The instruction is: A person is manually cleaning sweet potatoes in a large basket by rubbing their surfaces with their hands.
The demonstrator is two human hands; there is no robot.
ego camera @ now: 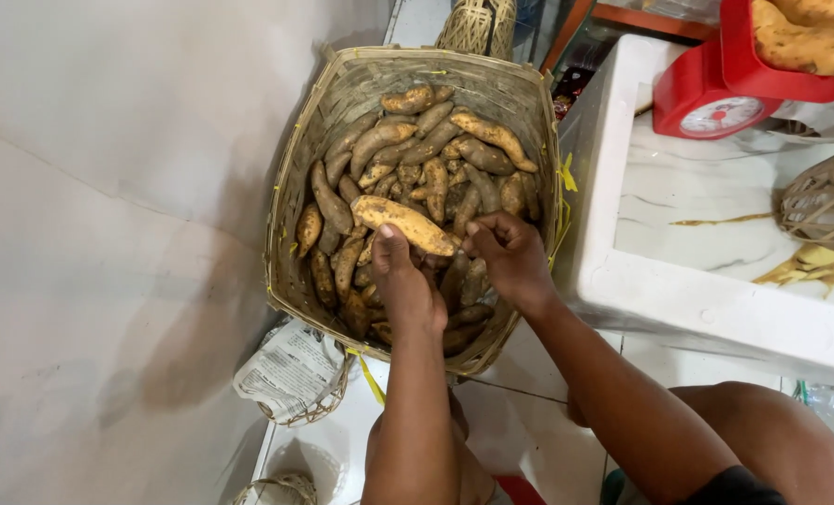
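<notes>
Over the woven basket [297, 168] full of sweet potatoes, the left hand [406, 285] is closed around one pale sweet potato [403, 223]. The right hand [509, 254] pinches its end with fingertips together.

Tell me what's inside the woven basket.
The woven basket holds a heap of sweet potatoes. The left hand grips one; the right hand touches its end. The basket's bottom is covered.
</notes>
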